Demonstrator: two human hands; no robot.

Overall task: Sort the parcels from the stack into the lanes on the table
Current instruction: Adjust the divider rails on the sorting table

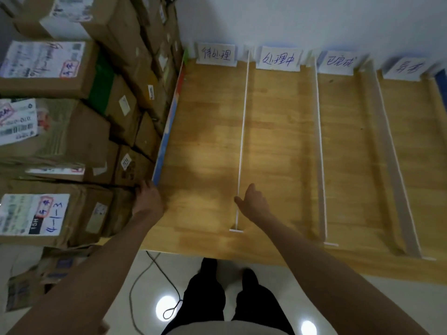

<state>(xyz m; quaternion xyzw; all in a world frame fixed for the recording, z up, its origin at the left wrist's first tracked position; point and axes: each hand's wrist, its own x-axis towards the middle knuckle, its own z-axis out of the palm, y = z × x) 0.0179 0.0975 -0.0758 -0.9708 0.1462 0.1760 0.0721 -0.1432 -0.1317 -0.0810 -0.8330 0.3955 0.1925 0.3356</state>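
Four lanes run away from the person on the wooden table (278,146), parted by thin white dividers (243,141), each lane headed by a handwritten paper card (216,54) at the far edge. No parcel lies in any of them, so I judge the sorting has barely begun.

Taking the table as landmark: the stack of parcels (79,112) stands hard against its left side, reaching from the near corner back to the wall and rising above the tabletop. The parcels are brown cardboard boxes, matte and creased, some with torn flaps, bearing white shipping labels with barcodes and red stamps. Their long sides run mostly parallel to the table's left edge, where a blue strip (167,126) lines the rim.

The left hand (147,197) is at the table's near-left corner, its fingers reaching onto the end of a low box (130,170) in the stack; how far they curl round it is hidden, so I cannot tell whether it grips. The right hand (252,204) hovers over the table near the first divider's front end, fingers loosely bent, thumb out, holding nothing.

The stack lies to the left of both hands, so the left hand is plainly nearer. Any lift will likely need the right hand to cross leftward, since the boxes look broad and a little soft-sided. The tabletop is smooth, pale, glossy wood.
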